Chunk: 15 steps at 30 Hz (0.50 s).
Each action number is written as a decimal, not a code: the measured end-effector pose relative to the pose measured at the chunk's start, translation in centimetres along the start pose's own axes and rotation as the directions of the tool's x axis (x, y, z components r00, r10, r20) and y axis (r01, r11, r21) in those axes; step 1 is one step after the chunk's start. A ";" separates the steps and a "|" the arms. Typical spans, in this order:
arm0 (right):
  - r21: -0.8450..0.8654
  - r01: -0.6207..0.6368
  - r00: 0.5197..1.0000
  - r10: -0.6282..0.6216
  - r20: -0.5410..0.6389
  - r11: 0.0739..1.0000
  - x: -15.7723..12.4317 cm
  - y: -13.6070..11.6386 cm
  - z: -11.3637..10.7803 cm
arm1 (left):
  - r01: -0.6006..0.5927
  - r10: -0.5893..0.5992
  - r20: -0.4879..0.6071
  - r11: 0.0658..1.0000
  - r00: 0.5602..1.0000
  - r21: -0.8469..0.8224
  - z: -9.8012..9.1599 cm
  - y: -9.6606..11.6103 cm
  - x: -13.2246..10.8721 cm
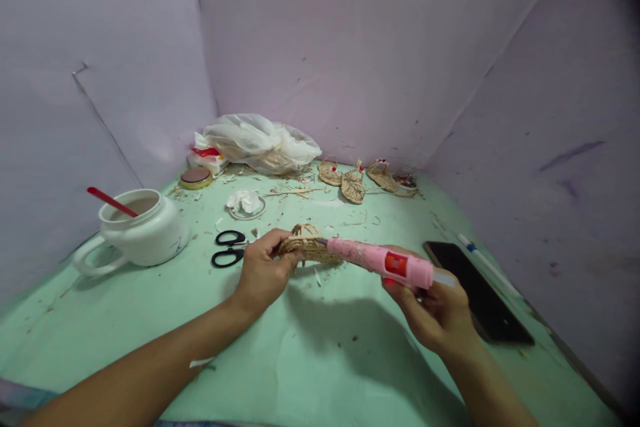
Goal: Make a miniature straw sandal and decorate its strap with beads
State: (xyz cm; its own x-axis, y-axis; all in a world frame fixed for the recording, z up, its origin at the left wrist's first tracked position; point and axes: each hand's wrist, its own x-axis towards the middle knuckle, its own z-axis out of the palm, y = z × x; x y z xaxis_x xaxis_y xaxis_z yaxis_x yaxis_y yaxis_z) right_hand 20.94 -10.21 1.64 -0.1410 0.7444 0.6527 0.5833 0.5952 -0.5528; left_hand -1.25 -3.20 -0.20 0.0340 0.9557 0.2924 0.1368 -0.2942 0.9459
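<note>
My left hand (267, 270) pinches the left end of a small woven straw sandal (315, 251) with thin loops on top, held above the table. In my right hand (435, 303) is a pink hot glue gun (370, 259) with a red switch glowing and a clear glue stick poking out of its back. The gun's nozzle points left and meets the upper edge of the sandal; whether glue is coming out is too small to tell. Black-handled scissors (230, 250) lie just left of my left hand, their blades partly hidden behind it.
A white mug (143, 230) with a red stick stands at left. A phone (477, 290) and a white pen (487, 263) lie at right. Toward the back are a plastic bag (260, 143), a round tin (196, 178), crumpled white tissue (243, 201) and small woven sandals (353, 185).
</note>
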 end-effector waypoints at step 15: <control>-0.017 -0.041 0.998 0.042 0.049 0.999 -0.2 -0.2 -0.1 | -0.038 0.037 0.025 0.999 0.999 0.026 0.0 -0.3 -0.1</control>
State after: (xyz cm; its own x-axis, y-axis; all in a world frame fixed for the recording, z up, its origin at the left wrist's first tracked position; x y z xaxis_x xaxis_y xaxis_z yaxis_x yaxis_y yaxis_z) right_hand 20.94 -10.47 1.66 -0.1553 0.7826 0.6028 0.6023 0.5587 -0.5702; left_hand -1.28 -3.23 -0.51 0.0635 0.9441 0.3235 0.1609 -0.3296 0.9303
